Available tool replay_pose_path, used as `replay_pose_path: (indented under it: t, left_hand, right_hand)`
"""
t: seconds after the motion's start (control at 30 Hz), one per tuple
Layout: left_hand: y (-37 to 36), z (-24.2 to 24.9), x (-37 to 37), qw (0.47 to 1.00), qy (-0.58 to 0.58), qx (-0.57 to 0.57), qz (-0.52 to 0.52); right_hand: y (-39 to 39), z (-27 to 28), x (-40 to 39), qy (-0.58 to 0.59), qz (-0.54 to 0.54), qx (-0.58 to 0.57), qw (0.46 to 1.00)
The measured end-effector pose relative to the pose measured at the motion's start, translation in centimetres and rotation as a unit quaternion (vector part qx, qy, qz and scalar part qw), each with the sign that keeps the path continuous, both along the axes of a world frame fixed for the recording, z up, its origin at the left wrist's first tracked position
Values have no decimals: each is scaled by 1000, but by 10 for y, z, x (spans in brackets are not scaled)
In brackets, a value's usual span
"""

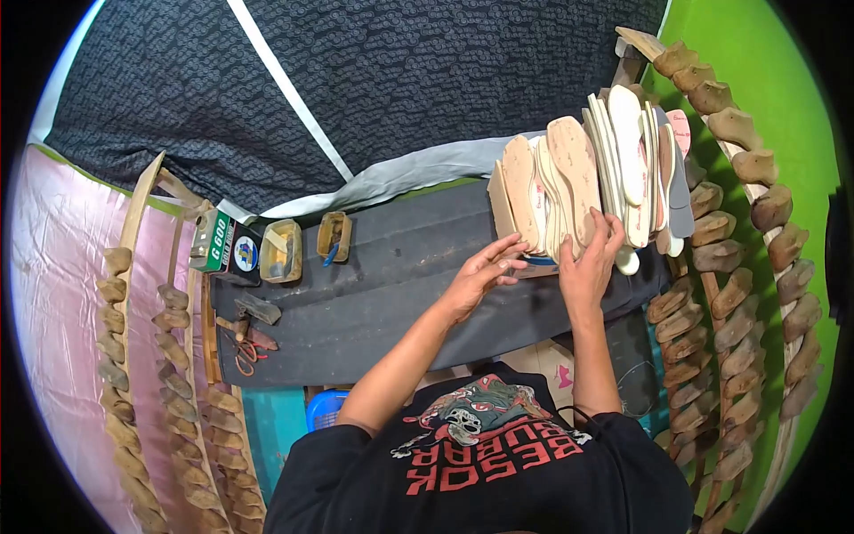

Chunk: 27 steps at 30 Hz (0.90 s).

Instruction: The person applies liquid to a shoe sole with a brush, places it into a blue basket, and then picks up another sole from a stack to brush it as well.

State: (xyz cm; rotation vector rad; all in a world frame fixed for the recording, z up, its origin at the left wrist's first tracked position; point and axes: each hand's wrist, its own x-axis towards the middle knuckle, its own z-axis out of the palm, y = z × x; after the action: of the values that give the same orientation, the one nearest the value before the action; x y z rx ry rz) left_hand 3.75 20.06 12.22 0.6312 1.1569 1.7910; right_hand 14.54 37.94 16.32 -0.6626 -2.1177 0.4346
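Upright insoles stand packed in a box-like holder at the right end of the dark bench. My left hand is at the lower left of this stack, fingers stretched and apart beside a tan insole. Over the lower end of another tan insole lies my right hand, thumb and fingers spread against it. Neither hand visibly closes around anything. White insoles and a grey insole stand farther right. The holder's front is mostly covered by my hands.
On the dark bench are a G 600 can, two small tubs, pliers or scissors with red handles and a hammer-like tool. Wooden shoe lasts line racks on both sides. A blue basket sits below.
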Motion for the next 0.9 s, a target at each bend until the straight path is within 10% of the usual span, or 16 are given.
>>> replay_pose_path:
  t: [0.9]
  left_hand:
    - [108,-12,-18,994,-10,8,105]
  right_hand:
    - [8,0,6,0,120,-208,971]
